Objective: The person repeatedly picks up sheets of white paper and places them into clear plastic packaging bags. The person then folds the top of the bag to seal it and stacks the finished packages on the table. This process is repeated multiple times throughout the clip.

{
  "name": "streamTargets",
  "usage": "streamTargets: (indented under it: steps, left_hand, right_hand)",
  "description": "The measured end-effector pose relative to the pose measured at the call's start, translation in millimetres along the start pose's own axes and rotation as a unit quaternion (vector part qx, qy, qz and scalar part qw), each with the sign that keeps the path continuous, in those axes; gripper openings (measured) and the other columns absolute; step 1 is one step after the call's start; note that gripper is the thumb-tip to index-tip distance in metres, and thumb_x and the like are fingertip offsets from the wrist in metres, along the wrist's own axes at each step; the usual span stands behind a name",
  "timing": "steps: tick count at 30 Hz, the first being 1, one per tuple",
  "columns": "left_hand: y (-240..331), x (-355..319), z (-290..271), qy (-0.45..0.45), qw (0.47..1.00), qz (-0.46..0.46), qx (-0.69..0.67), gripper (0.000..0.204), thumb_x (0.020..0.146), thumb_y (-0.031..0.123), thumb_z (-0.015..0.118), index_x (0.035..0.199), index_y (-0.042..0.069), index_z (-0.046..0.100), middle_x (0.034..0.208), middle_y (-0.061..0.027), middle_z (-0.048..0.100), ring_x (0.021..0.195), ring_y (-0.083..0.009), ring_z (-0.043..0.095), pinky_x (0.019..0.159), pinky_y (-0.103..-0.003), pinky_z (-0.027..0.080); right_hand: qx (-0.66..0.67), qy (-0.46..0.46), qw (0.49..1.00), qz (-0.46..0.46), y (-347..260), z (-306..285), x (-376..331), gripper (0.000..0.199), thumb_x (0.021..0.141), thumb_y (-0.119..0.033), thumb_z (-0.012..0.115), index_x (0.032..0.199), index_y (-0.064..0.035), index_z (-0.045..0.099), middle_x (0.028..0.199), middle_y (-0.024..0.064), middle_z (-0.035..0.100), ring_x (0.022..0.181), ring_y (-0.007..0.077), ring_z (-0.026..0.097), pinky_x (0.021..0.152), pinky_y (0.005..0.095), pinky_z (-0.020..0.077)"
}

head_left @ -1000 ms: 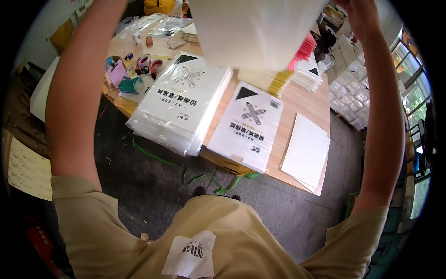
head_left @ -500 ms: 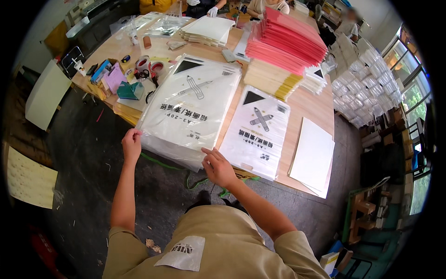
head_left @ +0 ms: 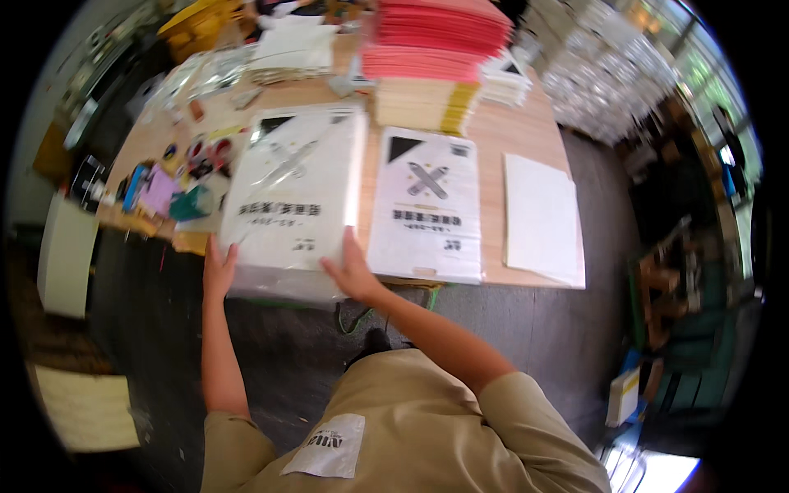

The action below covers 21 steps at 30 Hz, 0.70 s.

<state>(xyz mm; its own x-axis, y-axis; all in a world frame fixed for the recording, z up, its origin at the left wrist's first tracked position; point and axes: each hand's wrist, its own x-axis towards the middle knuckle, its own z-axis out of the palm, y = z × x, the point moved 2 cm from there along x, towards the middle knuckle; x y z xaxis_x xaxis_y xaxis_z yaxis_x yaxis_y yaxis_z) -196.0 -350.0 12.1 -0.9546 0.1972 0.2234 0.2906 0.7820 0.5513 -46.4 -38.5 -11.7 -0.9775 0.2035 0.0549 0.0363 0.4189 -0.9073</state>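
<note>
A thick stack of white plastic bags with a grey cross print [head_left: 292, 197] lies on the wooden table [head_left: 526, 135], its near end hanging over the front edge. My left hand [head_left: 218, 267] presses flat against the stack's near left corner. My right hand [head_left: 352, 271] rests on the stack's near right corner, fingers spread along its edge. Neither hand closes around anything. To the right lies a second white printed bag [head_left: 427, 205], flat on the table.
A plain white sheet [head_left: 542, 222] lies at the table's right end. Stacks of red [head_left: 444, 33] and yellow envelopes [head_left: 423, 103] stand behind. Tape rolls and small coloured items [head_left: 177, 177] crowd the left end. A white board [head_left: 66, 255] stands left; grey floor below.
A second ago both arms were raised overhead with a white bag. They came down, and now both hands press on the near end of the bag stack.
</note>
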Motion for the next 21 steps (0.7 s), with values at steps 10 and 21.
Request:
streamTargets:
  steps: [10,21]
  left_hand:
    - [-42,6,32,-0.013,0.999,-0.042,0.022,0.061,0.102,0.035,0.048,0.145,-0.006,0.033,0.144,-0.0295,0.041,0.133,-0.0417,0.041,0.11,-0.044,0.033]
    - [306,-130,123,-0.082,0.955,0.265,-0.109,0.016,0.088,0.01,0.064,0.101,0.001,0.065,0.102,-0.0154,0.066,0.101,-0.0318,0.063,0.091,-0.041,0.048]
  right_hand:
    - [-0.152,-0.065,0.986,-0.03,29,-34,-17,0.075,0.099,-0.047,0.046,0.154,-0.0073,0.017,0.161,0.0183,0.014,0.147,0.0381,0.018,0.118,0.0513,0.0167]
    - [-0.336,0.023,0.94,-0.062,240,-281,-138,0.036,0.085,-0.025,0.07,0.118,-0.0139,0.066,0.138,0.0099,0.053,0.136,0.0318,0.04,0.113,0.0465,0.0306]
